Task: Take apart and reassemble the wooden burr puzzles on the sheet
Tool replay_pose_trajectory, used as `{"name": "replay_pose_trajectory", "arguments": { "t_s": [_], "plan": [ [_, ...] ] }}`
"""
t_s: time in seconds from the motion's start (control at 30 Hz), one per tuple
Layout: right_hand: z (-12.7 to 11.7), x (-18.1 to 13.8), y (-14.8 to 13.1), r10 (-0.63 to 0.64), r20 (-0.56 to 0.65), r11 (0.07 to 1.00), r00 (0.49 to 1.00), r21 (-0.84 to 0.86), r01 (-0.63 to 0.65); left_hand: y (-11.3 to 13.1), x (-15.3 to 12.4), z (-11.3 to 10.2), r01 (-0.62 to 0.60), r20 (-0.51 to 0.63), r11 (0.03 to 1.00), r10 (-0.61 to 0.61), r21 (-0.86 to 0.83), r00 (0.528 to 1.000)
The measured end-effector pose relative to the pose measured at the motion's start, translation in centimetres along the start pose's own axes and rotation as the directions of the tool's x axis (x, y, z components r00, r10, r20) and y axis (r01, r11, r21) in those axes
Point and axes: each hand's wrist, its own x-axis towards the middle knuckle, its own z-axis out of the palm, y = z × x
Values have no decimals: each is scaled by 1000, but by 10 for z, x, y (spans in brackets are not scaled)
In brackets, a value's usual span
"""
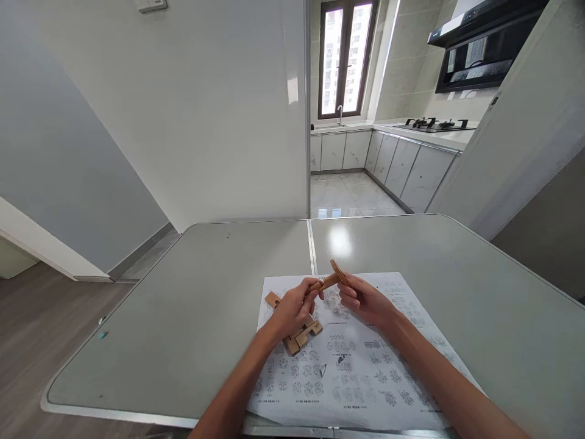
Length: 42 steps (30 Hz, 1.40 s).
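Above a printed diagram sheet (365, 402), my two hands meet around small wooden puzzle pieces. My left hand (295, 305) is closed on a wooden stick-like piece (329, 281) that points up and to the right. Between the fingers of my right hand (363, 297) is a flat wooden piece (339, 272), set crosswise at the stick's far end and touching it. Whether the two are joined I cannot tell. More notched wooden pieces (301, 339) lie on the sheet below my left hand, which partly hides them. Another wooden piece (273, 299) shows just left of that hand.
The sheet lies on a grey-green table (159, 317) with a metal rim and a centre seam. A tiny green bit (102, 335) lies near the left edge. Past the table are a white wall (228, 122) and a kitchen with a gas hob (434, 124).
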Motion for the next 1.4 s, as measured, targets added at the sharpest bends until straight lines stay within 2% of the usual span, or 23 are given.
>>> {"name": "replay_pose_trajectory", "arguments": {
  "t_s": [0.2,0.47,0.7,1.07,1.4],
  "plan": [
    [1,1,-1,-20,7,998,1000,-64,20,-5,2,1,22,0,999,-22,-33,1000],
    [-4,3,5,-8,-30,1000,1000,-24,8,-7,2,2,34,-4,994,-34,-101,999],
    [3,-1,0,-5,-41,999,999,-44,3,-3,1,0,54,34,995,-51,-88,998],
    [14,-5,-2,-37,-37,999,999,10,38,-6,4,2,36,7,968,-36,-249,999],
    [13,0,6,-57,-58,998,997,25,58,-10,4,3,37,-10,960,-41,-279,999]
  ]
}}
